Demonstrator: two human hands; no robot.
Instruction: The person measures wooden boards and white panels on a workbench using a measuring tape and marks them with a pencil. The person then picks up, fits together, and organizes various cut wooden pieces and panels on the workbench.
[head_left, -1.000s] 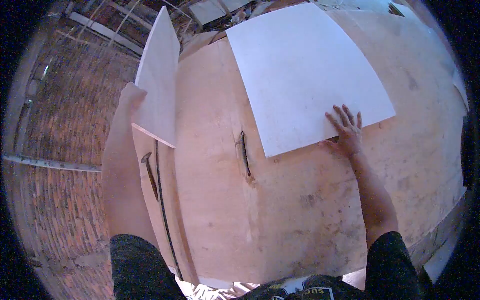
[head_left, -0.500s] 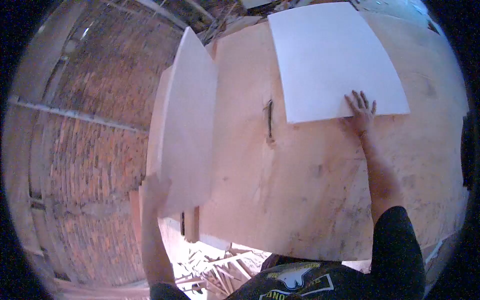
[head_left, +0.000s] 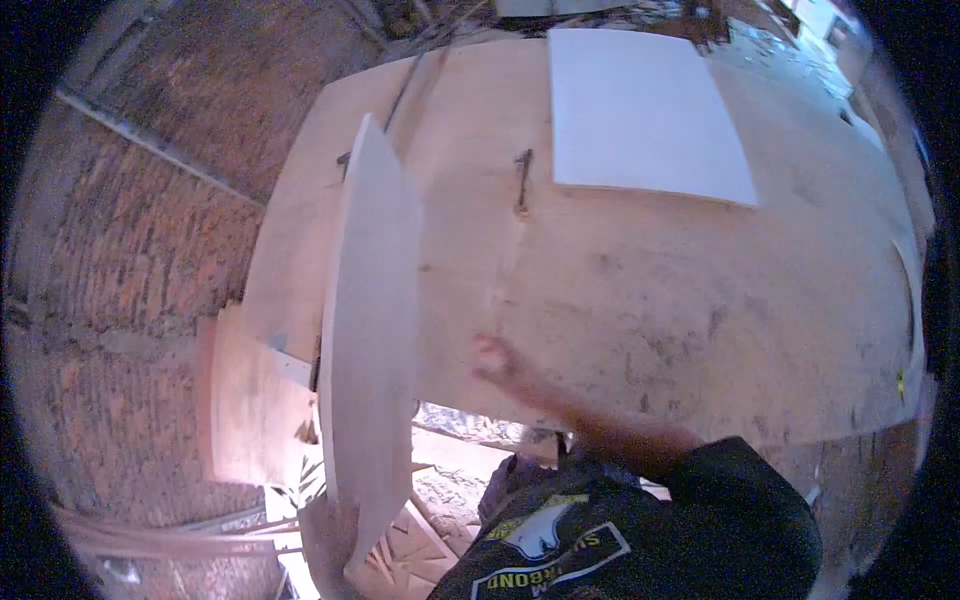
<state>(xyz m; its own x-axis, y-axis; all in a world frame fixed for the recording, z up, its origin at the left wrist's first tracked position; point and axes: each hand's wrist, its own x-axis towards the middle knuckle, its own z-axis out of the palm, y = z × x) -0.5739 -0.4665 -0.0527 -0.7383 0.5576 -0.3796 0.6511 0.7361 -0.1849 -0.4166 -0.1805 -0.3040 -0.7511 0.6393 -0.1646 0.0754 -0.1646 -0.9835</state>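
A pale wooden panel point(head_left: 375, 300) stands on edge at the left part of the worktable, tilted slightly. My left hand point(head_left: 335, 525) grips its near lower end; the fingertips are partly hidden. My right hand point(head_left: 497, 362) is over the near side of the table, to the right of the panel and apart from it. It is blurred, with fingers loosely parted and nothing visible in them. A white board point(head_left: 645, 120) lies flat toward the far side of the table, beyond my right hand.
The large wooden worktable point(head_left: 640, 290) has a dark slot point(head_left: 523, 180) near its middle. Wood offcuts point(head_left: 395, 560) lie on the floor below the near edge. A wooden sheet point(head_left: 250, 410) stands at the left, beside the brick-patterned surface point(head_left: 130, 320).
My right hand has left the white board and moved left and nearer to me. The panel and my left hand have come nearer to my body. The view has shifted.
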